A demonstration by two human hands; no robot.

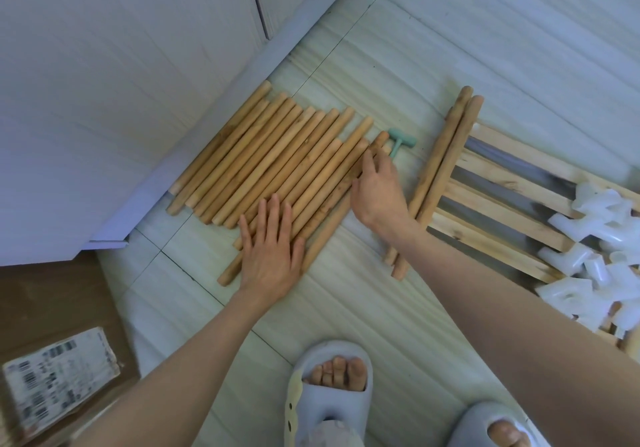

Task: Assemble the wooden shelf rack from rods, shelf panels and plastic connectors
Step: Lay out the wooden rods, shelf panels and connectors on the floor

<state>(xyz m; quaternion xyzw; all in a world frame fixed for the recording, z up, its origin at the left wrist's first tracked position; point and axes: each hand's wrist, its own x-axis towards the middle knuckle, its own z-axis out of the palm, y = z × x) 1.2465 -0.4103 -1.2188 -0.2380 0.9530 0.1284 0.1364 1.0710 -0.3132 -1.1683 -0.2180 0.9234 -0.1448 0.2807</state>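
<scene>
Several wooden rods [277, 155] lie side by side in a diagonal row on the tiled floor. My left hand [272, 249] rests flat on the near ends of the row, fingers spread. My right hand [377, 190] curls its fingers over the rightmost rod of the row. Two longer rods [440, 176] lie apart to the right. Slatted wooden shelf panels [502, 211] lie beyond them, with a pile of white plastic connectors [602, 249] on top. A small teal plastic mallet [398, 141] lies just past my right hand.
A white cabinet [121, 100] stands along the left, its base touching the far rods. A cardboard box [52, 360] with a shipping label sits at the lower left. My feet in grey slippers [329, 391] are at the bottom.
</scene>
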